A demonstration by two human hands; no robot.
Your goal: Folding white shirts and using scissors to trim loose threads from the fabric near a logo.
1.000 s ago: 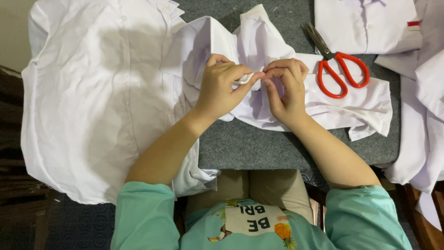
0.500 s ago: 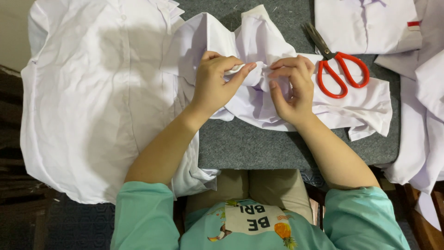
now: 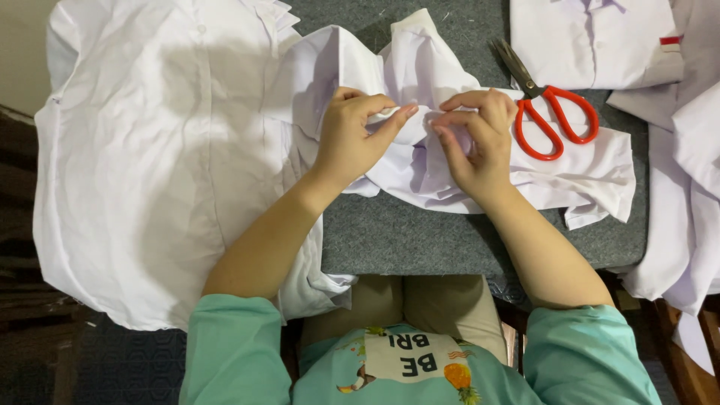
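Observation:
A white shirt point(image 3: 165, 150) lies spread over the left of a grey felt-covered table point(image 3: 420, 240), and its sleeve point(image 3: 585, 172) bunches toward the right. My left hand point(image 3: 352, 139) pinches a fold of this white cloth near the middle. A little to its right, my right hand point(image 3: 476, 142) grips the same bunched sleeve cloth, fingers curled into it. Red-handled scissors point(image 3: 551, 112) rest on the cloth just right of my right hand, blades pointing up and left.
A folded white garment point(image 3: 592, 37) with a small red tag lies at the top right. More white cloth point(image 3: 686, 195) hangs over the table's right edge. The shirt's left part drapes past the table's left and front edges.
My hands have drawn slightly apart along the bunched sleeve, the left thumb and fingers shifting on the fold. The scissors and the spread shirt have not moved.

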